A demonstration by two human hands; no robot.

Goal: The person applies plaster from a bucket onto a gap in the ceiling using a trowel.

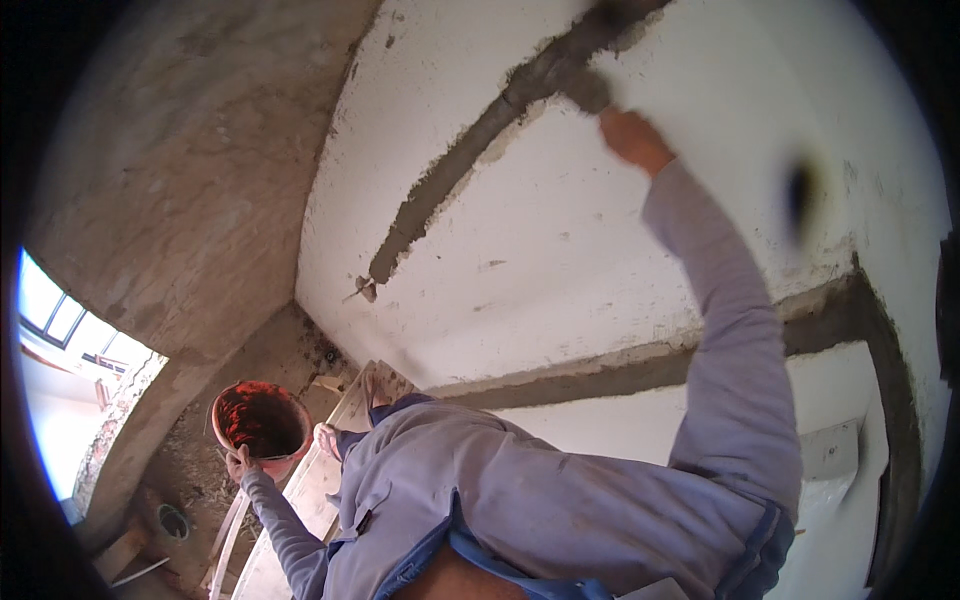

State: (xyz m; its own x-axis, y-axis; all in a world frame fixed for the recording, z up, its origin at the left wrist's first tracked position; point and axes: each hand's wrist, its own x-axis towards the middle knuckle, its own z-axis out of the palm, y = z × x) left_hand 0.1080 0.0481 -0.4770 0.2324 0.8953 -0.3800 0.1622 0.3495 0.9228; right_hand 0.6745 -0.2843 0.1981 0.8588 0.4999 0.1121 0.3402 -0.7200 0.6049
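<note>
Raised up the white wall, my right hand is closed round a tool with a flat grey head, blurred by motion. That head lies at the lower edge of a grey mortar-filled channel running slantwise across the wall. The tool's handle is hidden in my fist, and I cannot make out whether the head is a blade or a brush. Low at the left, my left hand grips the rim of a red bucket, which is tilted. Dark reddish smears line the bucket's inside; its contents are too dark to tell.
A wooden plank lies beneath me, with a foot on it. Debris covers the floor below. A rough brown wall and a bright window are at the left. Another mortar strip runs lower along the wall.
</note>
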